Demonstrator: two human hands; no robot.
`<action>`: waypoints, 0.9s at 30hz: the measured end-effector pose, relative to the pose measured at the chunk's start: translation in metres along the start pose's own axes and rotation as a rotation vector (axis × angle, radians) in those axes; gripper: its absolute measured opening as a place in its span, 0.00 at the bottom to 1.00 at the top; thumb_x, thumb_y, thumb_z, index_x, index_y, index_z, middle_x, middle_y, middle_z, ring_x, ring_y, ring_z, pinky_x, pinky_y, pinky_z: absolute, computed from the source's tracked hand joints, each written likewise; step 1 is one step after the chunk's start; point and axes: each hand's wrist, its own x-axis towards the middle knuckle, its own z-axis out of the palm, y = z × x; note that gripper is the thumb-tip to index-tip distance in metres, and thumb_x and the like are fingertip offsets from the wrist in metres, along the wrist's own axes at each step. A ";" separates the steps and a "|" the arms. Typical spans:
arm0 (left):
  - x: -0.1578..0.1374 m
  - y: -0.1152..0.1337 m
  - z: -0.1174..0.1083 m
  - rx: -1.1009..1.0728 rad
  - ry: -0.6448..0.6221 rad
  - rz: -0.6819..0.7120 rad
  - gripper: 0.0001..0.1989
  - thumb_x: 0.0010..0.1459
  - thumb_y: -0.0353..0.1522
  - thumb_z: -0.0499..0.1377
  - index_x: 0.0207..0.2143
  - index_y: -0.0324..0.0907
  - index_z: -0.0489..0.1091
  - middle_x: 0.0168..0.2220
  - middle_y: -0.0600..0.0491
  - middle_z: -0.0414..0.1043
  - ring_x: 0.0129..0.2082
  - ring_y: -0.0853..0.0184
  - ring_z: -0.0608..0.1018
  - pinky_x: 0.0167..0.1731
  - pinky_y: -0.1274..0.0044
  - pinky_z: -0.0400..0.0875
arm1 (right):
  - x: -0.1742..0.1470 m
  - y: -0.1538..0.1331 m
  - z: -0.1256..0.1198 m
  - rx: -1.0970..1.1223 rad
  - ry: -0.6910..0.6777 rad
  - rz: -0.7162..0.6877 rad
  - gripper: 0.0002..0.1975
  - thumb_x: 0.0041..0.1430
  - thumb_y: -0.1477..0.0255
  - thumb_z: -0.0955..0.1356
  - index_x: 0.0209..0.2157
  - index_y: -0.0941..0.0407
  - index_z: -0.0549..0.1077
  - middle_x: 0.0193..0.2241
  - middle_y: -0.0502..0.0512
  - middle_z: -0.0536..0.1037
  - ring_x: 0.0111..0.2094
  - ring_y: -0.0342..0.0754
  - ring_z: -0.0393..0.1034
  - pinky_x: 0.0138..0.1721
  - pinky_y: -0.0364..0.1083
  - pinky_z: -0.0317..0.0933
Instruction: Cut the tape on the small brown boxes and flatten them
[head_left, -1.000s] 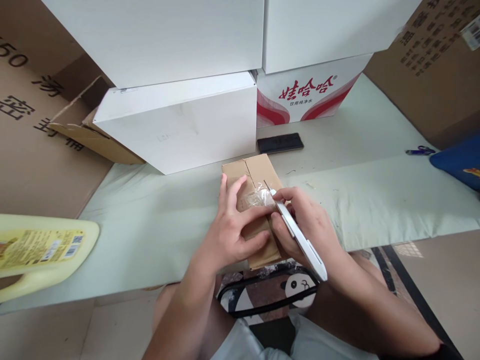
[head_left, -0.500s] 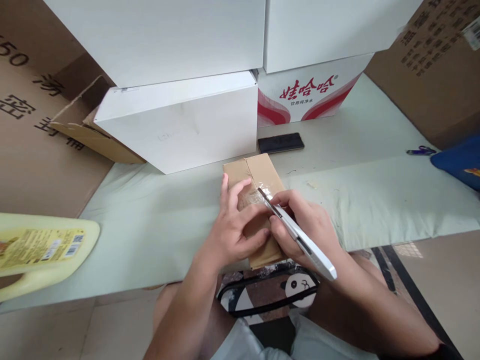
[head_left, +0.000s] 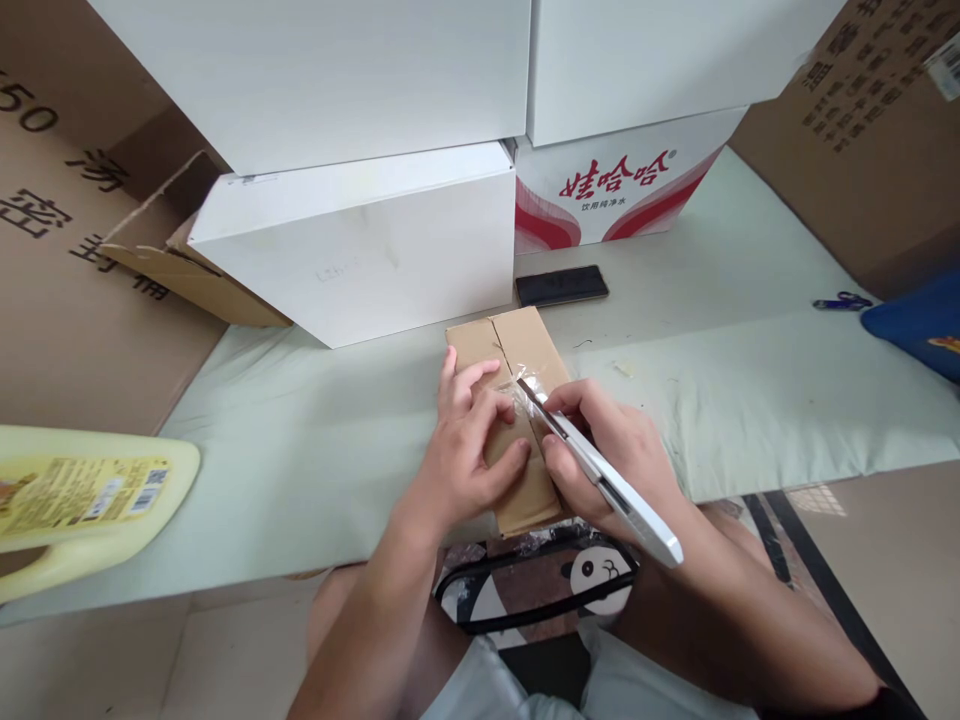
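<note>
Bare forearms, no sleeves; light grey-white shorts [head_left: 487,690] cover the lap.

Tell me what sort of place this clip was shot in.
Probably a home or small stockroom used for parcels: stacked white boxes, large brown cartons, and a small cardboard box being slit with a utility knife.

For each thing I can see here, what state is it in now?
Small cardboard box: flaps closed, tape along the seam.
Utility knife: blade out, tip on the tape.
Left hand: flat on the box.
Right hand: closed around the knife.
Phone: screen dark, lying flat.
Brown carton: flap open.
</note>
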 end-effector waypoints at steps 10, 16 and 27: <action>0.001 0.000 0.002 -0.012 0.012 -0.023 0.08 0.66 0.38 0.57 0.39 0.45 0.62 0.58 0.44 0.64 0.70 0.48 0.60 0.71 0.41 0.44 | 0.002 -0.002 -0.001 0.038 -0.008 -0.033 0.04 0.58 0.73 0.63 0.37 0.54 0.65 0.23 0.46 0.72 0.21 0.40 0.64 0.24 0.39 0.58; 0.002 0.000 0.002 -0.019 0.017 -0.013 0.07 0.65 0.37 0.57 0.39 0.46 0.61 0.55 0.45 0.66 0.68 0.51 0.64 0.72 0.43 0.43 | 0.001 -0.002 -0.001 0.035 -0.022 -0.010 0.04 0.57 0.73 0.64 0.36 0.54 0.66 0.23 0.46 0.73 0.21 0.41 0.65 0.24 0.39 0.59; 0.004 0.001 0.004 -0.036 0.045 -0.001 0.06 0.64 0.35 0.56 0.38 0.46 0.60 0.50 0.48 0.68 0.66 0.53 0.66 0.73 0.45 0.41 | 0.003 -0.003 -0.005 0.083 -0.040 -0.001 0.03 0.57 0.73 0.64 0.35 0.53 0.64 0.22 0.45 0.71 0.21 0.40 0.63 0.23 0.40 0.56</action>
